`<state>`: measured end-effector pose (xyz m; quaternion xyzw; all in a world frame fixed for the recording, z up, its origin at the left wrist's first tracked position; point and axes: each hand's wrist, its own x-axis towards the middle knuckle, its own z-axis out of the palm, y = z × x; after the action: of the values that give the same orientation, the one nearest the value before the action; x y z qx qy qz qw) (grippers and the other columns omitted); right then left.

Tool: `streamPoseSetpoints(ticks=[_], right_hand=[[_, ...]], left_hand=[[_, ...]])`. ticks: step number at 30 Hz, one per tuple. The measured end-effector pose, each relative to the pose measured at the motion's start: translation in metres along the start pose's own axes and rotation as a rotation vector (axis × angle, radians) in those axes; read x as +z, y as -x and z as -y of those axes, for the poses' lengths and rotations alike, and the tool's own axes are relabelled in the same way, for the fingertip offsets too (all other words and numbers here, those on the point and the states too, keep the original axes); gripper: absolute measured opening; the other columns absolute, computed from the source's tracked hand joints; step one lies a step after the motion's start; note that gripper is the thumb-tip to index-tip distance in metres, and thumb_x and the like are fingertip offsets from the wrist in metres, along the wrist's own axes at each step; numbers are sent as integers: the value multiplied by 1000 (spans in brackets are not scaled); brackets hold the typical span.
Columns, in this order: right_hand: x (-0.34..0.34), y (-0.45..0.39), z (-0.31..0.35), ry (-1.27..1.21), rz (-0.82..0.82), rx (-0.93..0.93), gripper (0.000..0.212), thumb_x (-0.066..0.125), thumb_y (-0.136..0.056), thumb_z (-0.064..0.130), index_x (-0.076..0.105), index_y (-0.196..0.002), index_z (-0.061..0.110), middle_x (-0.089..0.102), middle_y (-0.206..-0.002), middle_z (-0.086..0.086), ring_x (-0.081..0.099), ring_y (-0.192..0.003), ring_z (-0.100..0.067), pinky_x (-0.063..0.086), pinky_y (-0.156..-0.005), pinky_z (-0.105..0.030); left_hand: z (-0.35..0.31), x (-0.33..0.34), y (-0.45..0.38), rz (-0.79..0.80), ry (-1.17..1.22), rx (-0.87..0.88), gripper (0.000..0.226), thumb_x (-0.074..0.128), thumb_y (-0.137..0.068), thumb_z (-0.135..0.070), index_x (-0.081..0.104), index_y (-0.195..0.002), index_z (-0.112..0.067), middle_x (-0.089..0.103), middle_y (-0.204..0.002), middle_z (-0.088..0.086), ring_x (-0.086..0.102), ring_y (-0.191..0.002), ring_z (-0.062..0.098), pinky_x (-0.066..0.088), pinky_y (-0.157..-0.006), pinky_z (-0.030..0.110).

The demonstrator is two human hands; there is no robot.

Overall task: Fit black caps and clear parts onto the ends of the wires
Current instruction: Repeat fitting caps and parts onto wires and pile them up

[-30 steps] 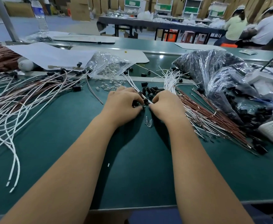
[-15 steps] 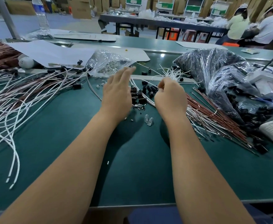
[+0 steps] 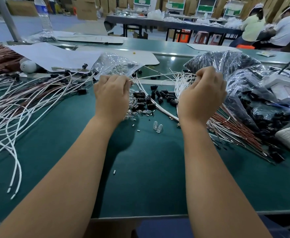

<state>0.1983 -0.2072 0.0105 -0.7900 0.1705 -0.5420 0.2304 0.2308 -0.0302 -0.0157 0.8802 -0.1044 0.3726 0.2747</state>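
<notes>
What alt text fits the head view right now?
Two bare hands, left hand and right hand, hold one white wire stretched between them above loose black caps and clear parts on a green table.

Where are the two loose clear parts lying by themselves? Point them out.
In the head view, the two clear parts lie on the green table between the forearms, just nearer than the pile of black caps.
</notes>
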Motion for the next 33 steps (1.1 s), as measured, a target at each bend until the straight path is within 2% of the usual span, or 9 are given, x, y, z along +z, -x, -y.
streamPoseSetpoints(ticks=[3, 6, 9, 11, 17, 20, 24, 29, 33], right_hand=[[1, 2, -2, 142, 124, -46, 36, 48, -81, 1, 62, -112, 16, 57, -118, -4, 47, -114, -24, 24, -100, -37], [5, 11, 8, 54, 337, -265, 49, 52, -74, 2, 63, -119, 16, 55, -126, -4, 44, -122, -22, 17, -105, -36], [11, 24, 20, -14, 509, -504, 33, 52, -82, 13, 67, -112, 16, 63, -114, -2, 50, -112, -23, 22, -99, -34], [15, 27, 20, -1, 524, -544, 26, 50, -89, 15, 68, -108, 14, 66, -107, -3, 53, -106, -24, 27, -93, -32], [16, 17, 6, 75, 365, -293, 30, 46, -84, 2, 70, -101, 8, 65, -91, -8, 51, -90, -25, 30, -80, -31], [15, 22, 13, -12, 456, -391, 26, 52, -86, 13, 69, -105, 12, 63, -93, -6, 44, -87, -20, 24, -78, -30], [17, 28, 18, -54, 554, -529, 21, 51, -95, 24, 69, -101, 14, 66, -98, -4, 53, -97, -25, 31, -83, -33], [18, 16, 4, 41, 457, -211, 17, 49, -92, 3, 64, -91, 9, 64, -84, -5, 50, -73, -23, 32, -62, -29], [18, 11, -2, 22, 455, 16, 21, 41, -91, 0, 58, -98, 10, 54, -75, -2, 47, -68, -25, 27, -51, -29]], left_hand=[[0, -5, 0, 58, 47, 84, 26, 44, -101, -23, 68, -105, -11, 69, -92, 5, 59, -84, 29, 36, -75, 32], [-8, -6, 2, 153, 100, 165, 27, 47, -100, -25, 68, -112, -13, 70, -101, 7, 61, -87, 30, 45, -73, 36], [-16, -6, 4, 167, 116, 218, 26, 49, -100, -27, 69, -114, -17, 70, -101, 9, 61, -91, 33, 47, -75, 41], [-16, -6, 4, 170, 103, 228, 26, 48, -100, -26, 69, -111, -14, 70, -101, 10, 61, -92, 34, 46, -76, 43], [-3, -7, 1, 172, 88, 133, 23, 49, -99, -19, 67, -105, -5, 68, -95, 13, 59, -89, 34, 46, -78, 43], [-5, -8, 1, 189, 88, 160, 25, 51, -99, -23, 69, -110, -11, 69, -97, 10, 59, -92, 32, 46, -79, 42], [-6, -8, 2, 191, 83, 191, 25, 50, -99, -28, 71, -109, -17, 71, -100, 6, 60, -94, 30, 46, -82, 43], [2, -9, 0, 163, 81, 104, 24, 50, -99, -19, 69, -103, -5, 70, -89, 11, 61, -87, 33, 47, -81, 45], [5, -10, 0, 140, 119, 8, 26, 55, -97, -24, 71, -91, -4, 70, -78, 10, 62, -73, 31, 50, -71, 41]])
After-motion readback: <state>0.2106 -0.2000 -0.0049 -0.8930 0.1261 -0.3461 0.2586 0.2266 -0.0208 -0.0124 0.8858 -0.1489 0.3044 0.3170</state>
